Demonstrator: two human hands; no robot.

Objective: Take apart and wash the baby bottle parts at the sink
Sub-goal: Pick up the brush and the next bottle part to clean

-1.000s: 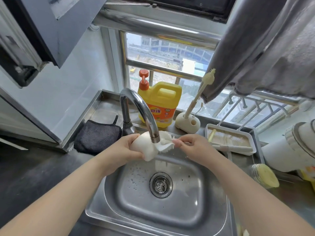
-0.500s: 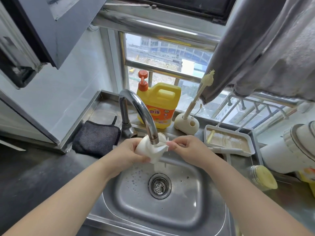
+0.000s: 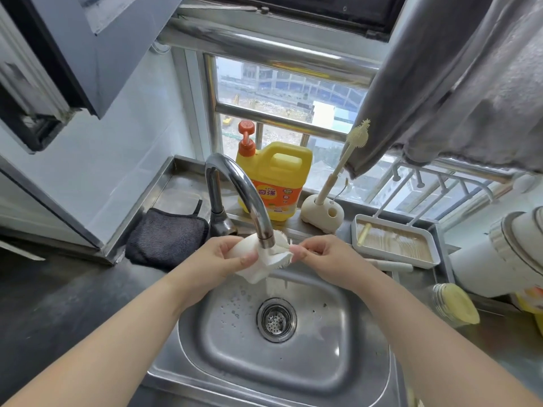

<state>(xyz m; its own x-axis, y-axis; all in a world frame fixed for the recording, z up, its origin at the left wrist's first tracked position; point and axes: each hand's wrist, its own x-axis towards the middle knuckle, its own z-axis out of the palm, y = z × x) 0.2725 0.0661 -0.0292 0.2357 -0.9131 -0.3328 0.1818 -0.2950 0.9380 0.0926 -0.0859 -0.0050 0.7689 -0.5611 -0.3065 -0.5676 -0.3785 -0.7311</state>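
A soft white bottle part [image 3: 249, 267] was held directly under the spout of the tap [image 3: 266, 240], above the sink [image 3: 338, 374]. It was gripped by the left hand [image 3: 226, 259], whose fingers and thumb were curled round its rounded body, while its frayed-looking right edge was pinched between thumb and fingertips of the right hand [image 3: 320, 257]. Compared with a second before, the part had been drawn in and turned so that more of it lay beneath the spout, and a thin stream of water could be made out falling from it toward the drain [image 3: 276, 320]. The rinsing of this piece was therefore judged to be under way, not finished. Beside the sink, a bottle brush [image 3: 340, 165], a detergent jug [image 3: 276, 180] and a lidded bottle [image 3: 452, 304] were left untouched on the counter [image 3: 44, 304].
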